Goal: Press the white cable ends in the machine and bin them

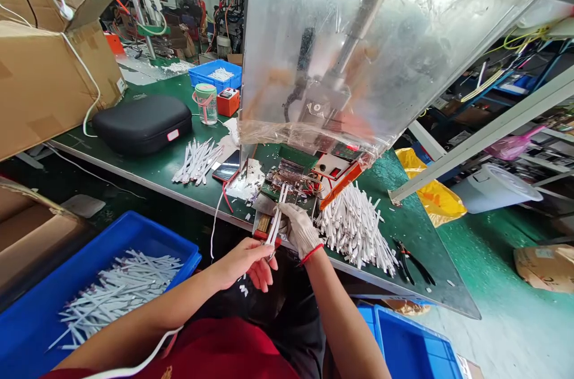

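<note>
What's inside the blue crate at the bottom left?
The blue plastic crate holds a loose heap of white cable pieces. The heap covers the crate's floor, so anything beneath it cannot be seen.

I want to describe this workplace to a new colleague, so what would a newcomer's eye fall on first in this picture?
The large clear plastic sheet catches the eye first, at top centre, above the green workbench. Below it, in the middle, the gloved right hand and the bare left hand hold a few white cables. A big pile of white cables lies on the bench to their right, and a blue crate holding more sits at lower left.
</note>
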`<move>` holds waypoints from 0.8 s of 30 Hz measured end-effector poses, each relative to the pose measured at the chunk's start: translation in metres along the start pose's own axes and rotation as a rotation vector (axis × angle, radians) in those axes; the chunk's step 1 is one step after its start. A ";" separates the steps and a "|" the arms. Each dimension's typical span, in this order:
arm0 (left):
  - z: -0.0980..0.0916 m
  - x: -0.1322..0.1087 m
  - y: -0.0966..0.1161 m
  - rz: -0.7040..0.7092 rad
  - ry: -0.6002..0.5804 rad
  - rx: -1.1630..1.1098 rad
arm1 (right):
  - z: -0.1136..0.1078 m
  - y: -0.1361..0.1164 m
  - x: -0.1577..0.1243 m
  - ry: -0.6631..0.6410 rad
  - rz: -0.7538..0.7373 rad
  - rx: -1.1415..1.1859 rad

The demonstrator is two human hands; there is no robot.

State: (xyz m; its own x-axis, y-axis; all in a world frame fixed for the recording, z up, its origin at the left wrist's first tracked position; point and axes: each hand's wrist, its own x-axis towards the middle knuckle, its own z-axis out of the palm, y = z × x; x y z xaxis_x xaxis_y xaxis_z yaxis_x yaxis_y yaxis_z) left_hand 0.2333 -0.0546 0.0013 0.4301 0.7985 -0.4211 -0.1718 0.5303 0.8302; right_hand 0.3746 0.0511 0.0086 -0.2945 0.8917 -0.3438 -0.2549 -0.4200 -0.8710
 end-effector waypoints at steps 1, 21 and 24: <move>0.000 0.001 0.001 -0.001 0.003 0.002 | 0.000 0.000 0.001 0.006 0.009 0.011; 0.000 0.001 0.011 -0.027 0.005 0.025 | -0.006 0.003 0.009 0.023 0.010 -0.001; 0.002 0.002 0.013 -0.056 0.003 0.019 | -0.004 -0.002 0.013 0.040 0.012 -0.006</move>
State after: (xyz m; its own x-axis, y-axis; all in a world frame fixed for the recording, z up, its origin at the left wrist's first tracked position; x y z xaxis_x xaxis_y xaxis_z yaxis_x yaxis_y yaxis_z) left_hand 0.2336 -0.0472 0.0117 0.4364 0.7683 -0.4683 -0.1304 0.5690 0.8119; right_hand 0.3751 0.0639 0.0041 -0.2606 0.8927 -0.3677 -0.2461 -0.4297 -0.8688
